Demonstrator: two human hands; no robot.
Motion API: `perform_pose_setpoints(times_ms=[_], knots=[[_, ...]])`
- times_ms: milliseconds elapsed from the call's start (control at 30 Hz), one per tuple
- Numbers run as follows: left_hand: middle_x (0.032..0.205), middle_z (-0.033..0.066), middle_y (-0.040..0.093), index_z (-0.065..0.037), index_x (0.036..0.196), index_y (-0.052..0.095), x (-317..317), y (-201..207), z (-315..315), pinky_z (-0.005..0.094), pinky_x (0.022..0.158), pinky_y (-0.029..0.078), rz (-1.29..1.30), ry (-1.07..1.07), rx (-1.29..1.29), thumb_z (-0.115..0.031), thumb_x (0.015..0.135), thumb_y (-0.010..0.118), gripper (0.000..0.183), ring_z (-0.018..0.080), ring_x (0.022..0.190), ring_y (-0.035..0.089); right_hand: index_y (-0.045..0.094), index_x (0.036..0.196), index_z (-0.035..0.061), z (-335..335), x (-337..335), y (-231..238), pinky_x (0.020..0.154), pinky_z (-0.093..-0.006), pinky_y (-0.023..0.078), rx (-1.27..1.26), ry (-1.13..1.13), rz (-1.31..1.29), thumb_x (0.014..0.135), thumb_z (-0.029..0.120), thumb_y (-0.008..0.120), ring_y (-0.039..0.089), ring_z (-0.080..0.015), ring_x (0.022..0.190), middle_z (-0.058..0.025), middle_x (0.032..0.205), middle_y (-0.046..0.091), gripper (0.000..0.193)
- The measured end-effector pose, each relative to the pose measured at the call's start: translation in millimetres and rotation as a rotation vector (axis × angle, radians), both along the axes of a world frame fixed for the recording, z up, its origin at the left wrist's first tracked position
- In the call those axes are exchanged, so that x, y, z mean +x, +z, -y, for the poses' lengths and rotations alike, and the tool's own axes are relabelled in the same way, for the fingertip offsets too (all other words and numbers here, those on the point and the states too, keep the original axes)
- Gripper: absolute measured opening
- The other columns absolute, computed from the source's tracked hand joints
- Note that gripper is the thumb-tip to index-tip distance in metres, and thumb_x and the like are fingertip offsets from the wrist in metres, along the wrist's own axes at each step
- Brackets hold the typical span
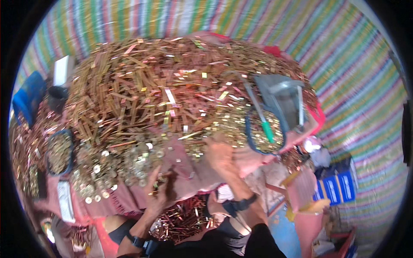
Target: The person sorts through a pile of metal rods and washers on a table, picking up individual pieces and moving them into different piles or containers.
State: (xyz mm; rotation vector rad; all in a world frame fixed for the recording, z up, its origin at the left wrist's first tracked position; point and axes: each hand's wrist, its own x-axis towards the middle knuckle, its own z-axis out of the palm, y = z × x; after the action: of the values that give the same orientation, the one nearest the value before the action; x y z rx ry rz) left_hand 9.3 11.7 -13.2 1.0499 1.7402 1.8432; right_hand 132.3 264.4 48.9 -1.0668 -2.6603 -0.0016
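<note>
My left hand (159, 189) is at the near edge of a pink cloth (183, 157), its fingers curled round a few small metal pieces (161, 180). Beside it, to the left, lies a heap of small round silvery discs (129, 165). Farther right, my right hand (219, 152) reaches down onto the near edge of a pile of small brass-coloured pieces (228, 124). Motion blurs its fingertips, and whatever they touch is hidden. Behind both hands spreads a large mound of thin copper-coloured metal strips (137, 90).
A blue-rimmed basket (247, 129) of small pieces holds a green-handled tool (266, 131); a grey dustpan (269, 88) lies behind it. At left are another basket (48, 157), a black cup (57, 98) and a blue container (32, 96). Blue boxes (337, 188) stand at lower right. More strips (185, 219) lie below the cloth.
</note>
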Motion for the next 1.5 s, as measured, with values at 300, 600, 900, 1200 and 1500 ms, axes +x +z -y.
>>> perform_pose_setpoints(times_ms=[300,600,900,1200,1500], knots=[[0.119,0.0135,0.071,0.002,0.145,0.056,7.7,0.4,-4.5,0.0311,0.1,0.05,0.166,0.025,0.035,-0.005,0.106,0.056,0.039,0.0196,0.109,0.067,0.07,0.11,0.0072,-0.7,15.0,26.9,0.068,-0.032,0.052,-0.688,0.252,-0.613,0.095,0.012,0.075,0.063,-0.0149,0.076,-0.0055,0.091,0.068,0.016],[0.117,0.0116,0.071,0.002,0.143,0.058,2.9,1.9,-1.6,0.0299,0.098,0.05,0.053,0.015,-0.005,-0.009,0.107,0.06,0.037,0.0182,0.108,0.066,0.069,0.106,0.0033,37.5,-17.4,34.0,0.06,-0.0203,0.05,-1.339,0.312,-0.892,0.099,0.019,0.076,0.059,-0.0037,0.072,0.0024,0.086,0.066,0.019],[0.115,0.0067,0.068,0.002,0.14,0.06,1.7,-11.4,-0.7,0.0283,0.093,0.049,0.005,0.022,-0.013,-0.005,0.106,0.058,0.035,0.0146,0.102,0.062,0.067,0.102,0.0002,80.1,-42.5,41.5,0.069,-0.0291,0.05,-1.073,0.496,-0.913,0.099,0.024,0.075,0.06,-0.0104,0.079,-0.0032,0.086,0.065,0.025],[0.111,0.0056,0.066,0.004,0.128,0.062,3.1,-15.3,1.9,0.0275,0.089,0.048,0.016,0.032,-0.012,-0.007,0.106,0.059,0.025,0.0139,0.1,0.059,0.066,0.106,-0.0009,91.7,-35.0,61.4,0.08,-0.0374,0.053,-0.997,0.482,-0.846,0.098,0.023,0.072,0.065,-0.0217,0.088,-0.0145,0.093,0.067,0.026],[0.111,0.0061,0.068,0.005,0.136,0.06,-6.3,-35.5,8.8,0.0265,0.083,0.05,0.018,-0.021,0.027,-0.005,0.105,0.061,0.033,0.0128,0.096,0.061,0.061,0.114,-0.0006,97.0,-37.0,58.5,0.082,-0.042,0.054,-0.771,0.605,-0.795,0.102,0.026,0.067,0.069,-0.0318,0.093,-0.0193,0.1,0.067,0.03]])
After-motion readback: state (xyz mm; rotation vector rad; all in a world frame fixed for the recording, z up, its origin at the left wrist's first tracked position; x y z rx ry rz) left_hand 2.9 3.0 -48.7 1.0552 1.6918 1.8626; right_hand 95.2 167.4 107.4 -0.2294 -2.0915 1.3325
